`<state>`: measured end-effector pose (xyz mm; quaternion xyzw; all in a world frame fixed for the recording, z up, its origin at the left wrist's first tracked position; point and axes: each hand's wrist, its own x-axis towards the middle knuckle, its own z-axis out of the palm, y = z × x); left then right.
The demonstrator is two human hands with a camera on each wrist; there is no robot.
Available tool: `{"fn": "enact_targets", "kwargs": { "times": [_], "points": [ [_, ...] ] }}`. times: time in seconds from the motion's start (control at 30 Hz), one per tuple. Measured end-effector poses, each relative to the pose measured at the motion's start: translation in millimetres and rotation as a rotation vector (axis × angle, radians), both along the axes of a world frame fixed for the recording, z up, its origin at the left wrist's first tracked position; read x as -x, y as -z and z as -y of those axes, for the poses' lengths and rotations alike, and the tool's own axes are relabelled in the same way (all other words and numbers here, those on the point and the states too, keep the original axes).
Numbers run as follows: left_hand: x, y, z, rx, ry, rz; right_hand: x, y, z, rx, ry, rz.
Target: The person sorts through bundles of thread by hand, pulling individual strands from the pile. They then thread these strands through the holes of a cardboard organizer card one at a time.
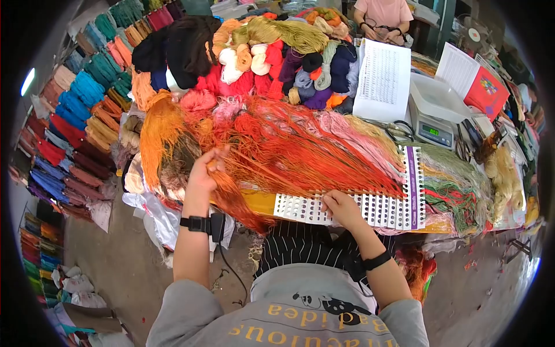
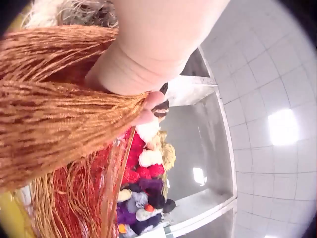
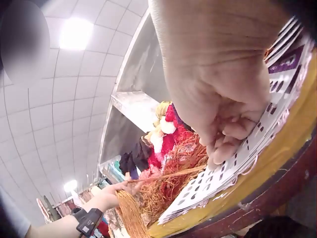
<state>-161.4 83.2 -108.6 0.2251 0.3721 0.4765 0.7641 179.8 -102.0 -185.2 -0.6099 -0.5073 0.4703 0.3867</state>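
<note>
My left hand (image 1: 205,170) grips a hanging bundle of rust-orange thread (image 1: 240,202), seen close up in the left wrist view, where the thread (image 2: 64,124) spills over both sides of the hand. A thin strand (image 3: 171,174) stretches from that hand to the fingertips of my right hand (image 1: 342,208). Those fingers are curled and pinch the strand right at the white punched card (image 1: 376,211). More cards lie stacked beneath, with a purple printed strip (image 1: 411,185) along the right end. Red-orange threads (image 1: 324,156) fan out from the card's holes across the table.
Behind the threads rise piled skeins (image 1: 254,63) in many colours. A digital scale (image 1: 433,130), a printed sheet (image 1: 381,81) and scissors (image 1: 399,132) are at the right. Racks of hanging yarn (image 1: 75,115) line the left side. Another person (image 1: 384,17) is across the table.
</note>
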Motion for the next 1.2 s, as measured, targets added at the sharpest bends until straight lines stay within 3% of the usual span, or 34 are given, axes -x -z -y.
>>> {"fn": "enact_targets", "kwargs": {
  "times": [0.03, 0.07, 0.13, 0.17, 0.23, 0.27, 0.3, 0.37, 0.47, 0.93, 1.17, 1.2],
  "points": [
    [4, 0, -4, -0.068, -0.179, -0.072, 0, 1, 1, -0.002, 0.000, -0.002],
    [6, 6, -5, -0.072, -0.180, -0.074, 1, 1, 2, -0.005, -0.001, -0.004],
    [7, 19, -4, -0.074, -0.396, -0.341, 1, -1, 3, -0.013, 0.020, -0.011],
    [1, 21, 5, -0.133, -0.244, -0.479, 1, -2, 2, -0.023, 0.029, -0.014],
    [-52, 1, 60, -0.178, 0.069, -0.331, 5, -2, 7, -0.047, 0.142, -0.087],
    [-59, 4, 75, -0.147, 0.255, -0.371, 10, -8, 11, -0.042, 0.140, -0.085],
    [-70, 6, 90, 0.056, 0.477, -0.175, 19, -17, 15, -0.115, 0.147, -0.079],
    [-111, 5, 123, -0.070, 0.525, -0.082, 41, -15, 20, -0.282, 0.137, -0.136],
    [-139, 13, 139, -0.037, 0.735, 0.022, 63, -41, 27, -0.191, 0.078, -0.360],
    [-141, 6, 131, 0.083, 0.562, 0.186, 49, -50, 37, -0.121, 0.085, -0.692],
    [-140, -2, 132, 0.102, 0.489, 0.140, 45, -58, 42, -0.063, 0.115, -0.742],
    [-137, -1, 130, 0.103, 0.490, 0.139, 41, -59, 44, -0.131, 0.157, -0.651]
  ]
}}
